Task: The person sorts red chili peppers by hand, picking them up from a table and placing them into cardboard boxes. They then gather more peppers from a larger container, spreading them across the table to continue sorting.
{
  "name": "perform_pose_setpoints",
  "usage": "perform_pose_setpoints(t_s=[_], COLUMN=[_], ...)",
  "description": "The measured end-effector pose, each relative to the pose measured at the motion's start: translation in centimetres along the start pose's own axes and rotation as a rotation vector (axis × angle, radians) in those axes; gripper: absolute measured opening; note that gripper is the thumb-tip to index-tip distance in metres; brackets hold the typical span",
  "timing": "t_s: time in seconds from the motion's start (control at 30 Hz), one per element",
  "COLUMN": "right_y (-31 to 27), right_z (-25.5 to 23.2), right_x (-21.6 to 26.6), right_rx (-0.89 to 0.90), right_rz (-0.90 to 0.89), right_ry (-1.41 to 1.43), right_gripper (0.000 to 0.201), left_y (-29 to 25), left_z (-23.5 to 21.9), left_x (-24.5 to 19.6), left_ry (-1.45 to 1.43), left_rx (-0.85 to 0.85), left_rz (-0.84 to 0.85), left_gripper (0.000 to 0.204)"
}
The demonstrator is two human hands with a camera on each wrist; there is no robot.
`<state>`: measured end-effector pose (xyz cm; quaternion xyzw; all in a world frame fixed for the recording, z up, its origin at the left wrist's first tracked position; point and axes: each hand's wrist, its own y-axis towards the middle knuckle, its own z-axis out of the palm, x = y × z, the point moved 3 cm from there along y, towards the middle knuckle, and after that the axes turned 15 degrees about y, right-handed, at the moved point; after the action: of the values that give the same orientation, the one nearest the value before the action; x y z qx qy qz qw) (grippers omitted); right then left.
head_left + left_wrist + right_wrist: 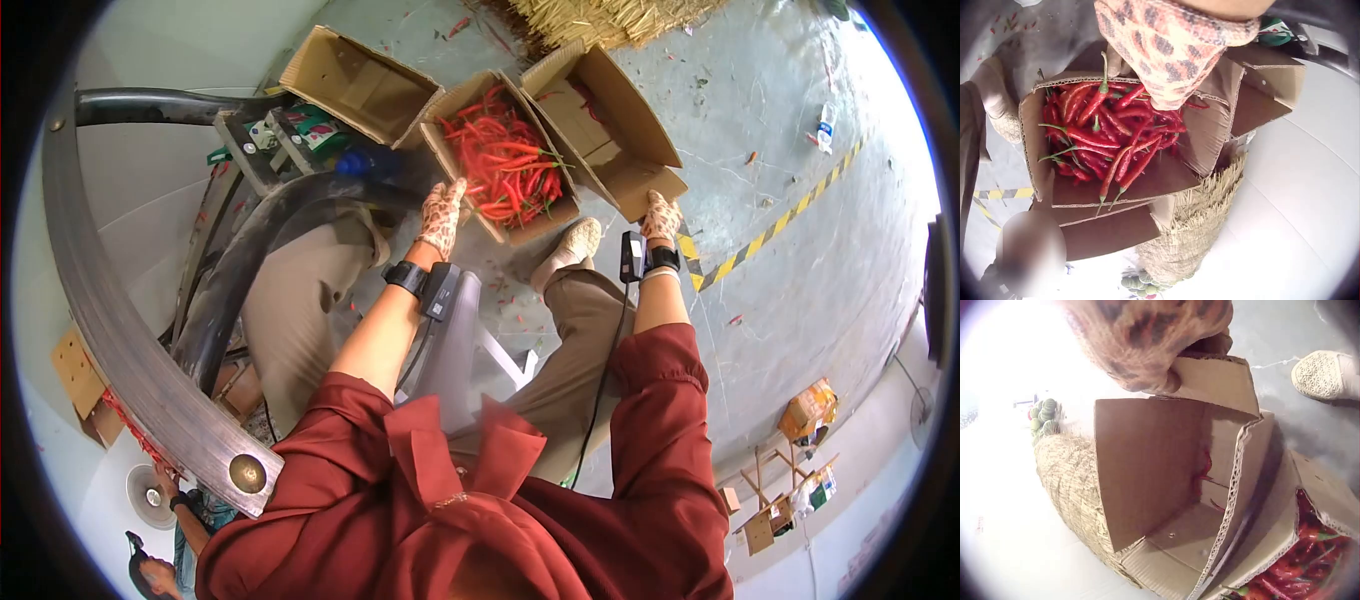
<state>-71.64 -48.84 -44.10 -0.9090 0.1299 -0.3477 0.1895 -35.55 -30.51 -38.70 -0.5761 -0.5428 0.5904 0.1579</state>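
Observation:
Red chilies (505,160) with green stems fill the middle cardboard box (560,215). My left hand (440,215), in a spotted glove, grips this box's near left edge; in the left wrist view the gloved hand (1163,47) covers part of the rim. On the right, my gloved right hand (660,217) pinches the near flap of another box (640,165). The right wrist view shows the thumb of that hand (1154,344) on the flap (1216,381), and a few chilies (1205,467) deep inside this box.
A third box (350,85) stands at the left, beside a metal frame (250,150). Behind the boxes lies a straw bundle (610,15). Yellow-black tape (780,225) marks the floor at the right. My shoe (578,242) is near the boxes. Another person (155,570) is at the lower left.

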Motion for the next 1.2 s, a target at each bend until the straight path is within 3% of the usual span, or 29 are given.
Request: perform_pose_setpoints(t_s=[0.03, 0.07, 0.1, 0.13, 0.23, 0.27, 0.33, 0.37, 0.43, 0.5, 0.57, 0.6, 0.67, 0.73, 0.77, 0.8, 0.83, 0.87, 0.93, 1.0, 1.07, 1.1, 1.17, 1.2], right_y=[0.4, 2.0, 1.9, 1.5, 0.6, 0.2, 1.1, 1.2, 0.0, -1.3, -3.3, -3.5, -3.6, -3.9, -3.9, -3.9, -4.6, -3.8, -4.5, -4.1, -3.8, -3.9, -4.1, -4.2], right_z=[-0.5, 0.8, 0.3, -0.9, -2.6, -2.6, -4.0, -4.4, -5.2, -5.5, -8.1, -8.6, -9.1, -7.0, -4.7, -2.2, 0.1, 3.3, 6.2, 8.1, 9.1, 9.5, 10.0, 10.1], right_x=[-1.0, -5.5, -5.6, -6.2, -7.6, -7.9, -8.2, -8.5, -7.3, -5.0, 1.0, 3.3, 9.0, 14.7, 16.5, 17.7, 19.1, 18.4, 19.8, 20.7, 21.4, 21.1, 20.8, 20.3], right_rx=[0.059, 0.008, 0.010, -0.065, -0.058, -0.128, 0.092, 0.088, 0.004, -0.035, -0.664, -0.661, -0.593, -0.270, -0.141, -0.043, 0.111, 0.176, 0.336, 0.417, 0.559, 0.496, 0.515, 0.479], right_rz=[-0.309, -0.406, -0.406, -0.230, -0.016, 0.049, -0.102, -0.105, 0.206, 0.353, 0.102, 0.095, -0.371, -0.453, -0.502, -0.525, -0.444, -0.544, -0.471, -0.437, -0.354, -0.456, -0.493, -0.576], right_ry=[-0.561, -0.632, -0.633, -0.223, -0.027, 0.099, -0.653, -0.657, -0.217, -0.001, -0.220, -0.224, -0.033, 0.194, 0.240, 0.080, 0.097, 0.024, -0.164, -0.184, -0.387, -0.402, -0.451, -0.417], right_gripper=[0.025, 0.028, 0.028, 0.030, 0.033, 0.034, 0.020, 0.020, 0.027, 0.030, 0.038, 0.038, 0.039, 0.032, 0.031, 0.034, 0.039, 0.044, 0.044, 0.042, 0.033, 0.028, 0.028, 0.026], left_y=[0.4, 0.3, 0.2, 0.1, 0.8, 0.9, -0.5, -0.2, 0.3, 0.5, 1.9, 4.2, 6.3, 5.1, 3.8, 2.9, 2.7, 2.6, 2.8, 4.9, 5.4, 4.4, 7.5, 7.3], left_z=[0.1, 0.1, 0.1, 0.1, -0.3, -0.4, -0.3, -0.2, -0.3, -0.1, 0.2, 0.2, 0.2, 0.4, 0.4, 0.2, 0.0, -0.1, -0.3, -0.4, 0.2, 0.3, 0.7, 0.7], left_x=[0.5, 0.4, 0.2, 0.0, 0.3, 0.5, -1.0, -1.1, -1.7, -1.9, -1.3, 0.8, 2.6, 1.0, -0.1, -0.8, -1.4, -1.8, -1.9, -0.1, 0.5, 0.0, 3.0, 3.1], left_ry=[0.008, 0.008, 0.002, -0.004, 0.088, 0.086, 0.147, 0.141, 0.250, 0.249, 0.287, 0.337, 0.419, 0.452, 0.447, 0.441, 0.442, 0.516, 0.571, 0.717, 0.838, 0.636, 0.948, 1.070], left_rx=[0.005, 0.006, 0.001, -0.005, 0.023, 0.023, -0.006, -0.004, -0.044, 0.002, -0.082, -0.097, -0.087, -0.056, -0.082, -0.111, -0.115, -0.046, 0.017, 0.018, -0.035, -0.121, -0.204, -0.214], left_rz=[-0.011, -0.015, 0.020, 0.054, 0.117, 0.117, 0.108, 0.110, 0.175, 0.158, 0.136, 0.207, 0.299, 0.322, 0.174, 0.026, 0.026, 0.023, 0.009, 0.258, 0.317, 0.133, 0.396, 0.440], left_gripper=[0.041, 0.041, 0.044, 0.047, 0.051, 0.051, 0.067, 0.067, 0.063, 0.060, 0.059, 0.059, 0.059, 0.059, 0.057, 0.056, 0.056, 0.058, 0.061, 0.059, 0.056, 0.044, 0.024, 0.017])
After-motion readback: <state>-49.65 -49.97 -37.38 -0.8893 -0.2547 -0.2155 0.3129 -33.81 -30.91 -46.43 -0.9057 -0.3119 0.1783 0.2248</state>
